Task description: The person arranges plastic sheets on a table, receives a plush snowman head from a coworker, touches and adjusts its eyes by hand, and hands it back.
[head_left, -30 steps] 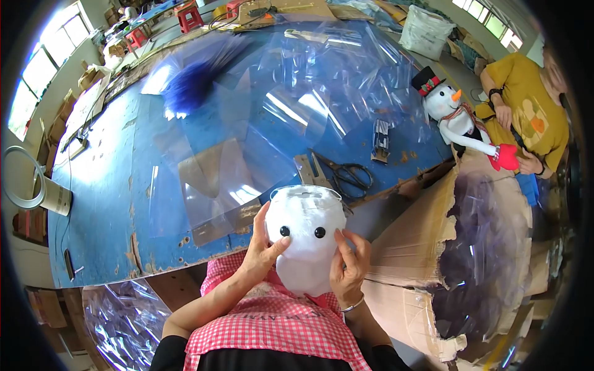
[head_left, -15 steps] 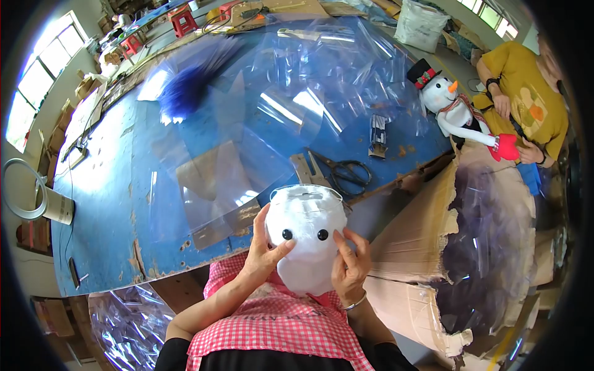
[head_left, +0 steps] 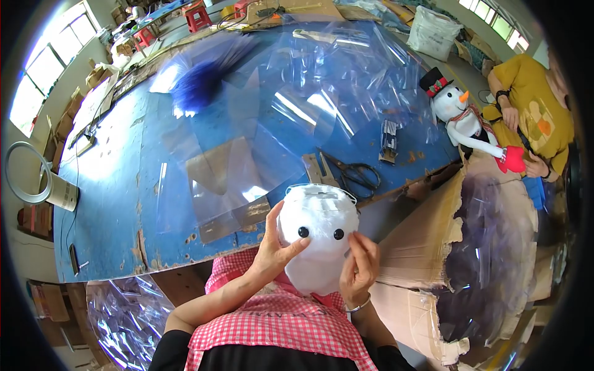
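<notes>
White plush head point(head_left: 322, 216) held in two hands at the near edge of the table point(head_left: 124, 185)

Lettering on the checked apron point(head_left: 272, 324) is folded and not fully legible. Markings on the small dark box point(head_left: 388, 142) are too small to read.

Containers: the pail point(head_left: 63, 191) stands by the table's left edge, contents hidden. The torn carton point(head_left: 408, 247), right of the near edge, holds clear film point(head_left: 489, 241). The sack point(head_left: 433, 32) stands beyond the far right corner.

Left hand point(head_left: 266, 256): set wide, gripping one side of the plush head, thumb beneath one black eye point(head_left: 303, 232). Right hand point(head_left: 359, 269): set narrow, holding the opposite side, fingertips beside the other black eye point(head_left: 338, 234).

Change from the earlier frame: the right fingers, previously spread, are now drawn together. The left grip is unchanged.

The scissors point(head_left: 356, 176) lie near the plush head, on the table. At the right, a co-worker point(head_left: 535, 111) holds a snowman figure point(head_left: 461, 120) by its red mitten point(head_left: 512, 159).
</notes>
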The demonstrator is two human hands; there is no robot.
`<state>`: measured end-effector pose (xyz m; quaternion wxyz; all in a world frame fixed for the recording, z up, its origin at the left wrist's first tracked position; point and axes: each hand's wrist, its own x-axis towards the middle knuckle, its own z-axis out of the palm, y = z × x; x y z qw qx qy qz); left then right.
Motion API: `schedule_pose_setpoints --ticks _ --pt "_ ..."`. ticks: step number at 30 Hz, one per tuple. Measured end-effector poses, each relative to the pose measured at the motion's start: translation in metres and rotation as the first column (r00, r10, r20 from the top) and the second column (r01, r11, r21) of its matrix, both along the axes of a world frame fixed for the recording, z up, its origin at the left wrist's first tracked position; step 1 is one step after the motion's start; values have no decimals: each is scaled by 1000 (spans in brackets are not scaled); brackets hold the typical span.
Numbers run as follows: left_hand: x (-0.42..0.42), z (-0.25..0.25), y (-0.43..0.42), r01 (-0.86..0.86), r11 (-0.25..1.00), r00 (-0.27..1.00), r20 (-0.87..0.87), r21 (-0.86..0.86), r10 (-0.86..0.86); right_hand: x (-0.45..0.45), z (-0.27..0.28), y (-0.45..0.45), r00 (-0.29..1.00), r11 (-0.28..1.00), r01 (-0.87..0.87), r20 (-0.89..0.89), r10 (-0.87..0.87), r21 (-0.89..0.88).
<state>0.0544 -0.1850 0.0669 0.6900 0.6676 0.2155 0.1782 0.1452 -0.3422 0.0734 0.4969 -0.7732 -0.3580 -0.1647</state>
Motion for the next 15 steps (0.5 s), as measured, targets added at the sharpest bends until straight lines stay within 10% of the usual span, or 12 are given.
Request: schedule_pose_setpoints --ticks 15 --pt "-1 8 1 -3 980 997 -81 201 19 3 2 8 1000 996 -5 11 4 84"
